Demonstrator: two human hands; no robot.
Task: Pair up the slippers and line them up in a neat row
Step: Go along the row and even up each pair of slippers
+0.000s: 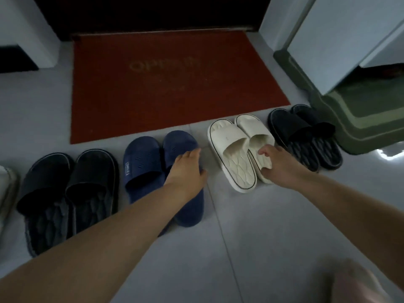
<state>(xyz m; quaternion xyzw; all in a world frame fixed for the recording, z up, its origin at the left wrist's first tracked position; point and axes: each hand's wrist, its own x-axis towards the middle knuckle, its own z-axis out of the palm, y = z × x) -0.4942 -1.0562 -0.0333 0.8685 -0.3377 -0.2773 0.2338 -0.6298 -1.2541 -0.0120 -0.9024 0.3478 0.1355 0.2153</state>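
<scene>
Several pairs of slippers stand in a row on the grey floor in front of a red mat. From the left: a black pair (67,193), a navy blue pair (144,165), a cream white pair (231,147) and a dark pair (306,136). My left hand (185,169) lies on the strap of the right navy slipper (181,145), fingers wrapped over its outer edge. My right hand (277,165) grips the heel side of the right cream slipper (255,132), thumb on the insole. Both slippers rest on the floor.
The red doormat (175,84) lies just behind the row. A green stepped base (360,119) under a white cabinet stands at the right, close to the dark pair. A pale slipper edge (6,189) shows at the far left. My knee (360,285) is at the bottom right.
</scene>
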